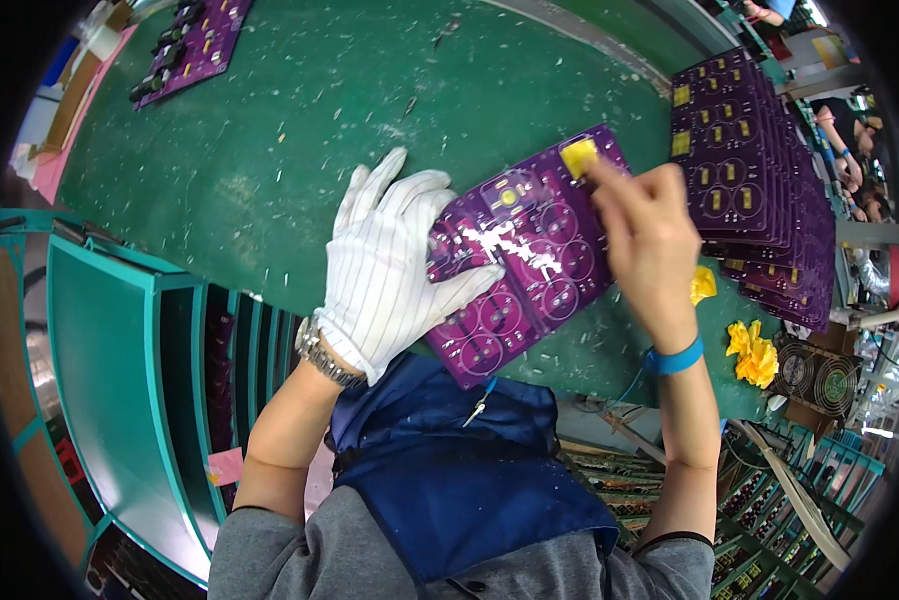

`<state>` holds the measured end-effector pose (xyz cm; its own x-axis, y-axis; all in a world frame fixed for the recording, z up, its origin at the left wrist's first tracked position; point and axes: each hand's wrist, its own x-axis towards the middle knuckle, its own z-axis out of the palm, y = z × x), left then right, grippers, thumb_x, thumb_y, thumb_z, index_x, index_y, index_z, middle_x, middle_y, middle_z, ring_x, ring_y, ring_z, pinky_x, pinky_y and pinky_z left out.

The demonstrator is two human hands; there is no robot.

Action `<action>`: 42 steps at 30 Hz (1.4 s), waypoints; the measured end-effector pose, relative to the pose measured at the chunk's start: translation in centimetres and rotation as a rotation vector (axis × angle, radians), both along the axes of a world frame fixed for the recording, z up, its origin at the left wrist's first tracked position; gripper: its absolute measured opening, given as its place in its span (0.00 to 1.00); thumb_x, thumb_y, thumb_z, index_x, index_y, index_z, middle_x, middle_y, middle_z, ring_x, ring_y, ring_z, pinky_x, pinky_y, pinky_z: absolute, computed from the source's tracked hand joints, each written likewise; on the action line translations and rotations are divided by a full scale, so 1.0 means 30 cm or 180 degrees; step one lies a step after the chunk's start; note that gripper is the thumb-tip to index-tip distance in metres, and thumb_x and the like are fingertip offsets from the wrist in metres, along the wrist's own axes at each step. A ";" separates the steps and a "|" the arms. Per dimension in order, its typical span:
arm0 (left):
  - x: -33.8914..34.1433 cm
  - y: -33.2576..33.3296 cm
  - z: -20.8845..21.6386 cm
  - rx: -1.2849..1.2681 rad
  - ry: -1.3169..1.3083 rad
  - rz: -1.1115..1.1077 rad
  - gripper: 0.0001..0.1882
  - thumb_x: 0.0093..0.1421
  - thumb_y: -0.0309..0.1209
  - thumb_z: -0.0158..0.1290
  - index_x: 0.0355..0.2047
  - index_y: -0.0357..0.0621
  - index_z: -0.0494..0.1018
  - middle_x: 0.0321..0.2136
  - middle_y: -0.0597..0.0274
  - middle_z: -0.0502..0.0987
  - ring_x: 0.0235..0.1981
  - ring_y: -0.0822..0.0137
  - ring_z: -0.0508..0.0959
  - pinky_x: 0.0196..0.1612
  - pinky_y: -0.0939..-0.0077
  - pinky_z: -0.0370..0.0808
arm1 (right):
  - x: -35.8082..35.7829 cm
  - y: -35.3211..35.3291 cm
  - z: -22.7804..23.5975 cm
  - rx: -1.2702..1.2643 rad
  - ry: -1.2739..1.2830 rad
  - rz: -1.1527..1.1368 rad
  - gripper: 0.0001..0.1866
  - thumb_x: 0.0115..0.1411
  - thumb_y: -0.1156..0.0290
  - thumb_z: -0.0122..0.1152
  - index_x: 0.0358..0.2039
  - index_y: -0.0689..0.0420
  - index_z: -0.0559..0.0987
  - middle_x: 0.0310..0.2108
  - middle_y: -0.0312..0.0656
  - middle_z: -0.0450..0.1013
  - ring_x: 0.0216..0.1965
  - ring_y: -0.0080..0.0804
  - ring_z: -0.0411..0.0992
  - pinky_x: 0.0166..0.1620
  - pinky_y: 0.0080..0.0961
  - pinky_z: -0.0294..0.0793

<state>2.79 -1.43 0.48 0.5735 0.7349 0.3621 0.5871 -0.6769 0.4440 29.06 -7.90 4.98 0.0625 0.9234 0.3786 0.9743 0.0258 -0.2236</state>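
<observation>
A purple circuit board [530, 260] with printed white circles lies tilted near the front edge of the green bench. My left hand [385, 250], in a white striped glove, holds it along its left side. Its thumb presses on the board's face while the other fingers stretch past the edge over the bench. My bare right hand [652, 235], with a blue wrist strap, is over the board's far right corner. Its fingers are closed at a piece of yellow tape [579, 157], both slightly smeared by motion. Under the fingertips, the exact contact is hidden.
A stack of purple boards [725, 165] with yellow patches stands at the right. Crumpled yellow tape [753, 355] lies near a dark fan grille [815, 377]. Another populated board [195, 50] is at the far left. A green slotted rack [160, 300] stands left; people are at the far right.
</observation>
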 end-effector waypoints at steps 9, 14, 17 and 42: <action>-0.008 0.003 0.029 -0.0098 0.0065 -0.0102 0.39 0.53 0.58 0.71 0.53 0.40 0.76 0.58 0.50 0.78 0.69 0.36 0.69 0.74 0.33 0.59 | -0.004 -0.001 -0.023 -0.0126 0.0106 0.0039 0.18 0.65 0.71 0.68 0.56 0.45 0.87 0.36 0.42 0.69 0.35 0.41 0.77 0.35 0.39 0.77; 0.010 -0.014 0.022 -0.0098 0.0044 -0.0004 0.38 0.52 0.56 0.72 0.51 0.40 0.75 0.58 0.48 0.78 0.70 0.33 0.67 0.74 0.33 0.59 | -0.002 -0.006 -0.053 0.0337 0.0894 -0.0204 0.16 0.69 0.71 0.65 0.55 0.45 0.87 0.37 0.40 0.68 0.33 0.38 0.75 0.34 0.37 0.75; 0.008 -0.017 0.026 -0.0015 0.0056 -0.0020 0.38 0.51 0.56 0.72 0.51 0.40 0.75 0.58 0.48 0.77 0.70 0.33 0.67 0.73 0.33 0.59 | 0.021 -0.031 -0.056 0.0489 0.1243 -0.0216 0.16 0.71 0.72 0.64 0.57 0.46 0.87 0.37 0.40 0.68 0.35 0.34 0.73 0.36 0.33 0.74; 0.052 -0.031 0.117 0.0087 0.0835 -0.0475 0.64 0.52 0.72 0.62 0.75 0.36 0.60 0.70 0.38 0.67 0.75 0.36 0.61 0.78 0.39 0.52 | 0.170 -0.502 0.017 -0.0259 0.0227 -0.1165 0.24 0.66 0.69 0.69 0.63 0.43 0.83 0.35 0.41 0.67 0.33 0.39 0.75 0.32 0.39 0.77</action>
